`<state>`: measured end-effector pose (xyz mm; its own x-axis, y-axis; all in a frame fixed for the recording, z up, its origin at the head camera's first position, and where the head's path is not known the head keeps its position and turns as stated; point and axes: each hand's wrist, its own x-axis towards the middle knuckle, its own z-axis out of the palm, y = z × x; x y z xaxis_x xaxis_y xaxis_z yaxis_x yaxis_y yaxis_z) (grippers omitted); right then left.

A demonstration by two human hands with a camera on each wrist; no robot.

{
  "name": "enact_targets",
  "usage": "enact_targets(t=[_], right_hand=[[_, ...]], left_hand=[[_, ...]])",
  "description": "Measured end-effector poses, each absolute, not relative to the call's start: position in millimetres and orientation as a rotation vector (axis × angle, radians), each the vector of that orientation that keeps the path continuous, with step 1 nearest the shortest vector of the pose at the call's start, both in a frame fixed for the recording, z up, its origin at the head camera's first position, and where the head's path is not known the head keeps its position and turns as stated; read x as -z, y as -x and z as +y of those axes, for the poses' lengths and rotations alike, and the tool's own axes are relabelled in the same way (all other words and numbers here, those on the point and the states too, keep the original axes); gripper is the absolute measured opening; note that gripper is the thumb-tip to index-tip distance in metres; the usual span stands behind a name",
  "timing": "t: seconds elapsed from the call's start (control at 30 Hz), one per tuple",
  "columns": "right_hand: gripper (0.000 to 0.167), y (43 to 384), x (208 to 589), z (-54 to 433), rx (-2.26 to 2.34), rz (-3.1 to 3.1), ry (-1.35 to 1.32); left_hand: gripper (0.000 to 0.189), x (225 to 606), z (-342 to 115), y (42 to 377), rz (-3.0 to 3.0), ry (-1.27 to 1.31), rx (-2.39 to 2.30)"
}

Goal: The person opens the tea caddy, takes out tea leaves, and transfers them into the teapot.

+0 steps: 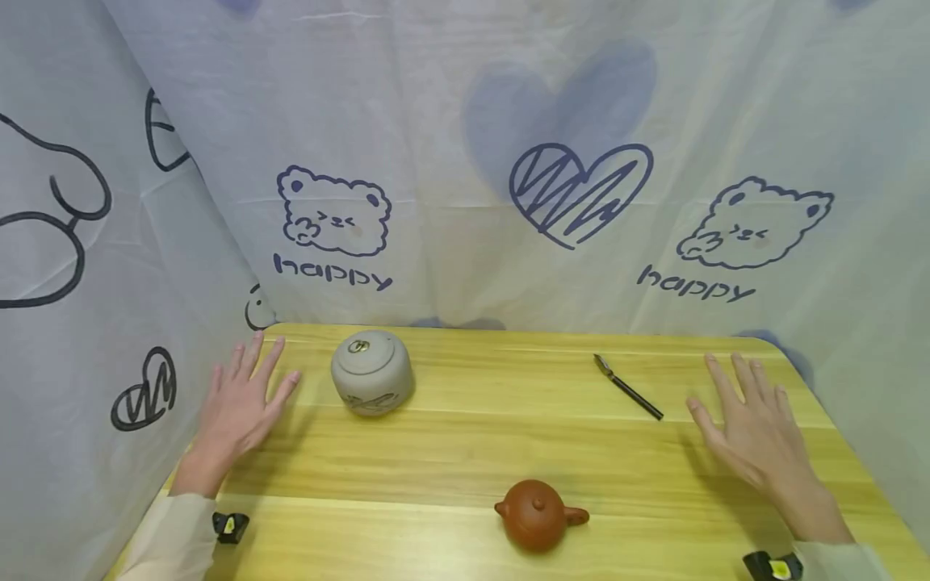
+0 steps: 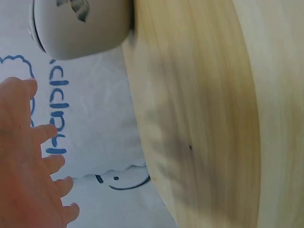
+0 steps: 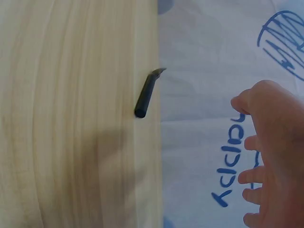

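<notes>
toward the near side of the wooden table (image 1: 436, 452), a round reddish clay teapot (image 1: 534, 516) sits with spout and handle crosswise. the right hand (image 1: 759, 432), fingers spread and empty, is nearer the slim black tool (image 1: 635, 395) on its left, metal tip pointing away; the left hand (image 1: 243, 403), likewise spread, is beside a squat matte grey jar (image 1: 372, 375), before creased cloth (image 1: 450, 161).

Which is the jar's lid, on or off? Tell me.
On: the lid covers the top of the jar, its gold-coloured fitting facing up.
</notes>
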<state>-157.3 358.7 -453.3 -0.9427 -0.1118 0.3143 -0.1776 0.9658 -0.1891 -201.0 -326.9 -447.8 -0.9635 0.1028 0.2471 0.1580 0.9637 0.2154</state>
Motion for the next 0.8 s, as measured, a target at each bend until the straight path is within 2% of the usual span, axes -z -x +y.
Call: enact_targets(t=[0.27,0.6,0.8], right_hand=[[0.076,146.2,439.3,342.8,-0.404,-2.754,-0.280],[0.066,124.4,434.1,310.3,-0.812,-2.620,-0.313],[0.061,117.6,433.7,294.6,-0.906,-2.427,-0.397]], left_hand=[[0.067,435.3,-302.5,187.6,-2.752,0.264,0.531],[0.057,429.4,-254.9,169.6,-2.479,0.384,0.742],[0.051,436.2,-223.0,161.7,-2.327,0.520,0.854]])
